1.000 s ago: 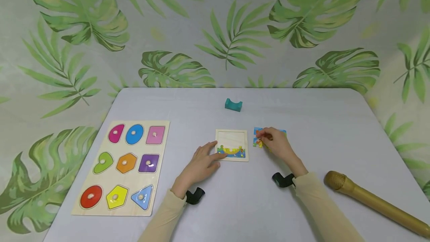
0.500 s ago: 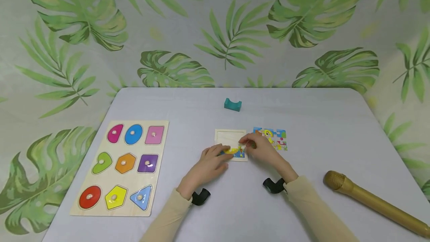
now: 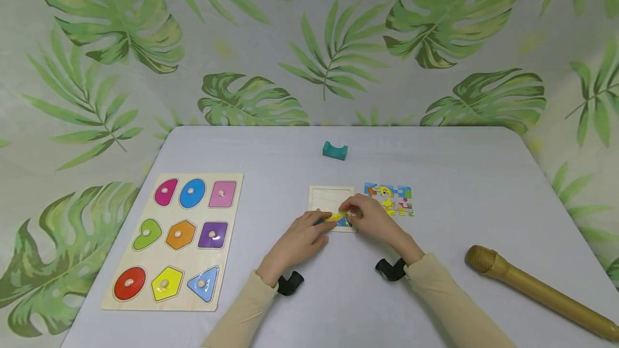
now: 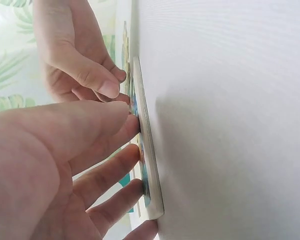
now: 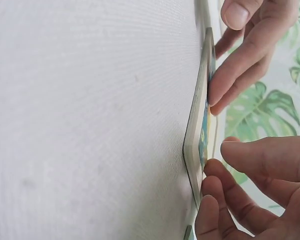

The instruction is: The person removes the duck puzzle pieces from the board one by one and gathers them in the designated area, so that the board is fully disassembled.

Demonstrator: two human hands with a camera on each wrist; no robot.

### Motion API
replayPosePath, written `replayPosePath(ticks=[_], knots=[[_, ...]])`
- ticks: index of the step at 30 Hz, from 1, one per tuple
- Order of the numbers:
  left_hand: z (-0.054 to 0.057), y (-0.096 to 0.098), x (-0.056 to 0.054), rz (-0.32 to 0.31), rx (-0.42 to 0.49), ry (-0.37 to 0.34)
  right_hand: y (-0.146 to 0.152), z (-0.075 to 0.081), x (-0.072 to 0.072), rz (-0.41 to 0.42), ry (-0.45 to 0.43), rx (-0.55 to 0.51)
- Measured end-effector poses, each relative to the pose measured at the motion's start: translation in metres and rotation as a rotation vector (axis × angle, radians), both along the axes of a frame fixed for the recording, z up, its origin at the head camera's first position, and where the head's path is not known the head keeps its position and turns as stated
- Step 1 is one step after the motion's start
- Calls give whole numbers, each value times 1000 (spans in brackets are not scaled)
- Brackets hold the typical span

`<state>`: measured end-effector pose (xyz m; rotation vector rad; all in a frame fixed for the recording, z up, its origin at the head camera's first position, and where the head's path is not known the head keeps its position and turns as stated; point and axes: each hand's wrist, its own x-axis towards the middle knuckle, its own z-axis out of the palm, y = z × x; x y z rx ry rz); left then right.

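Observation:
Low on the table's middle lies a small wooden puzzle tray (image 3: 332,195); its upper part shows bare wood. Joined jigsaw pieces (image 3: 344,222), blue and yellow, fill its bottom strip. My left hand (image 3: 301,238) rests its extended fingers on the tray's left side and pieces. At the right side, my right hand (image 3: 374,220) bends its thumb and fingers together over the row's upper edge, holding a small jigsaw piece that its fingers mostly hide. Fingertips of the right hand (image 5: 262,185) touch the tray's face in the right wrist view. Loose jigsaw pieces (image 3: 388,191) lie right of the tray.
A large knobbed shape board (image 3: 227,240) lies at the left. Behind the tray stands a teal notched block (image 3: 335,151). A gold microphone (image 3: 537,286) lies at the right. Leafy cloth (image 3: 333,58) hangs behind the table.
My right hand has moved left from the loose pieces to the tray, taking one piece from their lower left. My left hand has shifted slightly right, farther over the tray.

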<state>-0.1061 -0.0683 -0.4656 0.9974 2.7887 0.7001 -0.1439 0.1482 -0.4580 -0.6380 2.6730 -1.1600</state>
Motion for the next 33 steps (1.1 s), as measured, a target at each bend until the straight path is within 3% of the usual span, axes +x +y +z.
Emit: replayPosePath(ticks=[10, 22, 33], knots=[[1, 0, 0, -2, 2, 11, 3, -5, -2, -45, -44, -118], [0, 0, 0, -2, 22, 14, 0, -6, 1, -12, -24, -50], [1, 0, 1, 10, 33, -9, 27, -3, 6, -139, -66, -173]])
